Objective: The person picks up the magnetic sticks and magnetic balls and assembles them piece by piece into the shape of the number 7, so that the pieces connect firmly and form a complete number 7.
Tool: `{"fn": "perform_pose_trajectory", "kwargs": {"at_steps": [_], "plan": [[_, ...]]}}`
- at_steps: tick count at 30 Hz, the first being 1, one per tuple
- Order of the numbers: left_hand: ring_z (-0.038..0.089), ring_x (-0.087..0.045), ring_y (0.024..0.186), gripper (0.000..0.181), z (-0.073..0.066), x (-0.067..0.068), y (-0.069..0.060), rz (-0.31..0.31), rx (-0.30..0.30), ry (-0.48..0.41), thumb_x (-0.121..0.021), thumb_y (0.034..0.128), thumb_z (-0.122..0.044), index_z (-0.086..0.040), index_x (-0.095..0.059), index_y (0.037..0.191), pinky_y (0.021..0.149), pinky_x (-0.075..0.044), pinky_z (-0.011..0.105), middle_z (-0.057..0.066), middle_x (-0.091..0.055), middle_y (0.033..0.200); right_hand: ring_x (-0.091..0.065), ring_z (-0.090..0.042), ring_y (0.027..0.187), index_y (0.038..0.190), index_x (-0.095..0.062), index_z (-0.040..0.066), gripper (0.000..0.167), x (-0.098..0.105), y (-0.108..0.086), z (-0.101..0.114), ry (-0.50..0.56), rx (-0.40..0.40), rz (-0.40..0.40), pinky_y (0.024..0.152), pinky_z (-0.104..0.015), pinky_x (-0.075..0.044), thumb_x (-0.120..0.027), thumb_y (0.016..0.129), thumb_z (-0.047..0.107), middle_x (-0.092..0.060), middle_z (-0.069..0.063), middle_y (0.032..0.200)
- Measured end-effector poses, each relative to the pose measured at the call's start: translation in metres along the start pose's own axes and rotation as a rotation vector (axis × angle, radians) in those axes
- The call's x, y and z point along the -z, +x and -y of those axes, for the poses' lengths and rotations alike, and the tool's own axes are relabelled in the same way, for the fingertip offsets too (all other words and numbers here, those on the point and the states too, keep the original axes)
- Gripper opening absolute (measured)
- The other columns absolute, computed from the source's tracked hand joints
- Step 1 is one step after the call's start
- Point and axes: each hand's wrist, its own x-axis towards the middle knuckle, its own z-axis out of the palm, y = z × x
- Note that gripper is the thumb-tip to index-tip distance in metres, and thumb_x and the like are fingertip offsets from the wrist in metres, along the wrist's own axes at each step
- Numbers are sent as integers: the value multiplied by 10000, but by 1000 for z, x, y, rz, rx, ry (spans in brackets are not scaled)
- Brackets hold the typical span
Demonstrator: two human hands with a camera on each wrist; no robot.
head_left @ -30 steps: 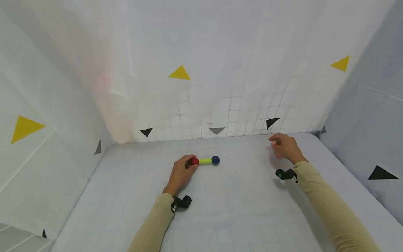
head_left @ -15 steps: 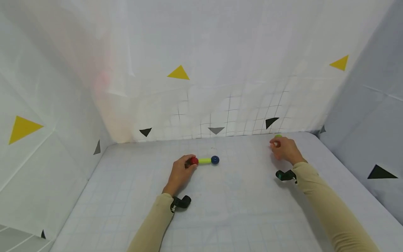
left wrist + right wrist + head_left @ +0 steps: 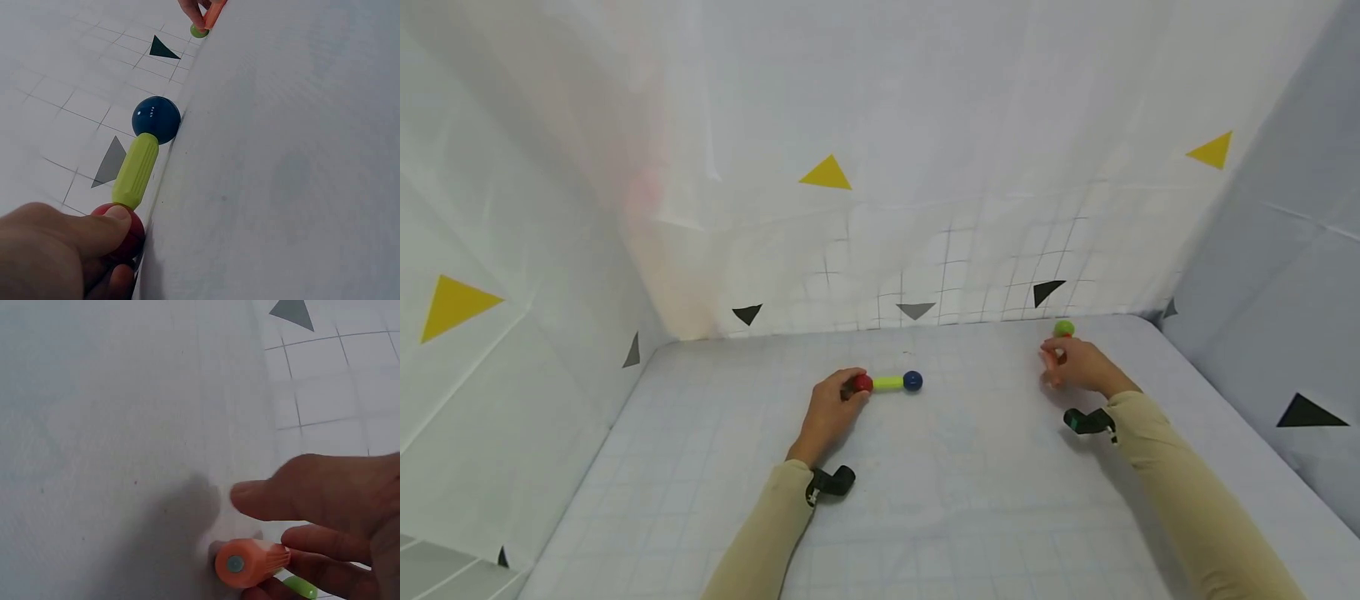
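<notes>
My left hand [image 3: 830, 417] pinches a red ball [image 3: 863, 383] between thumb and fingers. A yellow-green ribbed rod [image 3: 135, 172] joins this ball to a dark blue ball [image 3: 912, 381], forming a toy dumbbell. Far to the right, my right hand [image 3: 1087, 367] is at an orange ribbed rod [image 3: 240, 562]. In the right wrist view its thumb stands apart from the rod, while the other fingers touch the rod's side. Beyond that hand shows a light green ball [image 3: 1063, 328] at the rod's far end; the hand partly hides the join.
The white-covered table [image 3: 970, 492] meets a white back wall with printed grid lines. Yellow and dark triangles, such as the yellow triangle [image 3: 827, 173], mark the walls. Each wrist carries a small black camera [image 3: 833, 481].
My right hand has drawn back slightly toward me, and the light green ball has come into sight beyond it. The left hand and the dumbbell have stayed put.
</notes>
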Motion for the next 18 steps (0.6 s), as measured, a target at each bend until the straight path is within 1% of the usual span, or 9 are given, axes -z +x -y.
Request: {"fn": "perform_pose_trajectory", "kwargs": {"at_steps": [2, 4, 6, 8, 11, 15, 18], "plan": [[186, -626, 1052, 409, -1, 0, 0, 0, 0, 3, -746, 987, -126, -122, -655, 1385, 933, -532, 385, 48, -674, 1251, -562, -350, 979, 1467, -450, -129, 744, -1, -2, 1, 0, 19, 16, 771, -420, -504, -808, 866, 125, -598, -252, 1177], [186, -626, 1052, 408, -1, 1, -1, 0, -1, 6, -745, 987, -125, -121, -655, 1384, 934, -532, 382, 48, -673, 1251, -563, -353, 991, 1451, -455, -148, 755, -1, -2, 0, -12, 48, 15, 796, -438, -506, -812, 836, 104, -596, -263, 1207], [190, -627, 1054, 408, -1, 1, -1, -1, -3, 4, -744, 988, -124, -118, -653, 1386, 934, -532, 386, 51, -673, 1251, -561, -350, 983, 1416, -477, -175, 735, -1, -1, 1, -22, 78, 7, 814, -453, -501, -815, 815, 79, -603, -260, 1196], [194, -627, 1058, 411, -1, 1, -1, -2, -5, 1, -744, 988, -122, -115, -651, 1388, 937, -533, 390, 54, -671, 1255, -558, -343, 958, 1382, -502, -195, 709, 0, 0, 1, -30, 98, -5, 817, -461, -494, -823, 805, 62, -621, -244, 1142], [192, -624, 1061, 414, -1, 0, -1, 0, 2, 3, -745, 987, -127, -123, -651, 1390, 941, -533, 388, 50, -668, 1263, -557, -340, 935, 1380, -478, -222, 752, -1, 3, 0, -27, 85, -9, 822, -475, -496, -852, 799, 74, -628, -226, 1088], [189, -624, 1057, 409, 0, 0, 0, 1, 3, 4, -744, 987, -126, -126, -654, 1387, 939, -534, 386, 48, -669, 1263, -573, -368, 981, 1402, -415, -241, 837, -1, 4, -1, -49, 46, -11, 870, -521, -507, -867, 798, 122, -624, -268, 1129], [189, -629, 1051, 405, 1, 0, 1, -3, -4, 0, -744, 987, -122, -114, -656, 1382, 933, -535, 388, 51, -673, 1253, -586, -385, 997, 1387, -415, -246, 837, -2, 4, 0, -70, 41, -12, 883, -550, -509, -867, 799, 144, -623, -288, 1133]]}}
